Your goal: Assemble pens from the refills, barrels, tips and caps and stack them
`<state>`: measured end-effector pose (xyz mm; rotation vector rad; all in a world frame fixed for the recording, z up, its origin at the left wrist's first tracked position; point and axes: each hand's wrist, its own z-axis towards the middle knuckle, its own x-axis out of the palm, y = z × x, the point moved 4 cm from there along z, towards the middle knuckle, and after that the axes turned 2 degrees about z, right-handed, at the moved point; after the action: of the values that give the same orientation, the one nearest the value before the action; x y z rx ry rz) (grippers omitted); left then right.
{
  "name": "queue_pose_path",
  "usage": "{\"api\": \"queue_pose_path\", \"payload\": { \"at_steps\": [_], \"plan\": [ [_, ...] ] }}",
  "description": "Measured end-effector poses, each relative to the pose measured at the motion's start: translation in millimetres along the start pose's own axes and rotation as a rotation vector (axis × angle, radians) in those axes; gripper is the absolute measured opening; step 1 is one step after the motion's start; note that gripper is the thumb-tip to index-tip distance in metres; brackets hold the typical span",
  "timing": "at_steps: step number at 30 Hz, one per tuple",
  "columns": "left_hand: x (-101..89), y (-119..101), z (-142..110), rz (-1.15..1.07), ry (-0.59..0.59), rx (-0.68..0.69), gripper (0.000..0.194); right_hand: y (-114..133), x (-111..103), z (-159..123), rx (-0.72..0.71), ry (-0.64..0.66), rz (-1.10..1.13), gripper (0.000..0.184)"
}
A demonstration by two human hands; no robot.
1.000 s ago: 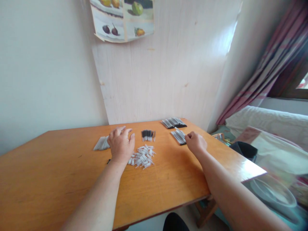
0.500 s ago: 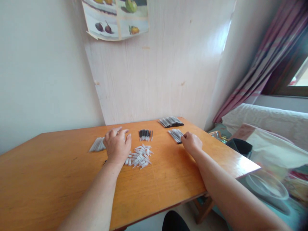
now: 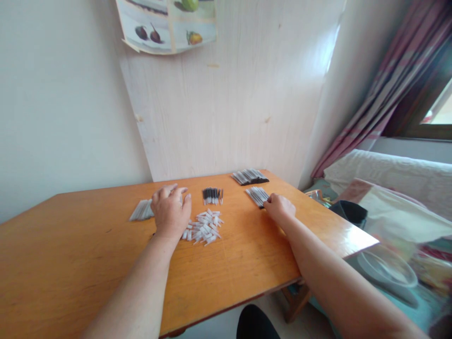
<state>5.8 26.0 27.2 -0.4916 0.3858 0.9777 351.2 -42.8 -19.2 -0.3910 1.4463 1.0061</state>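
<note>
My left hand is over the table with its fingers slightly bent and the thumb apart; nothing shows in it. To its left lies a row of whitish, translucent tubes, partly covered by the hand. A loose pile of small white plastic pieces is at its right. My right hand has its fingers curled together at the near end of a row of slim clear tubes with black ends. What its fingertips grip is hidden. Short black sticks with whitish lower ends lie side by side between the hands.
A second row of clear tubes with black ends lies at the back of the wooden table. The wall panel rises behind it. Right of the table edge are a black container and a round translucent tub.
The view has shifted slightly, so everything appears a little higher and farther left. Both hands stay at nearly the same places on the table, and the rows and the pile look unchanged.
</note>
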Motion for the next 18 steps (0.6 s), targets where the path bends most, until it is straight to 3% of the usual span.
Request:
{"api": "queue_pose_path", "payload": {
  "at_steps": [10,18],
  "plan": [
    [0.4,1,0,-0.016,-0.001,0.000,0.027,-4,2,3,0.004,0.004,0.013,0.031],
    [0.6,4,1,-0.048,-0.007,-0.034,0.027,-15,-6,6,0.069,-0.079,0.095,0.034]
  ]
}}
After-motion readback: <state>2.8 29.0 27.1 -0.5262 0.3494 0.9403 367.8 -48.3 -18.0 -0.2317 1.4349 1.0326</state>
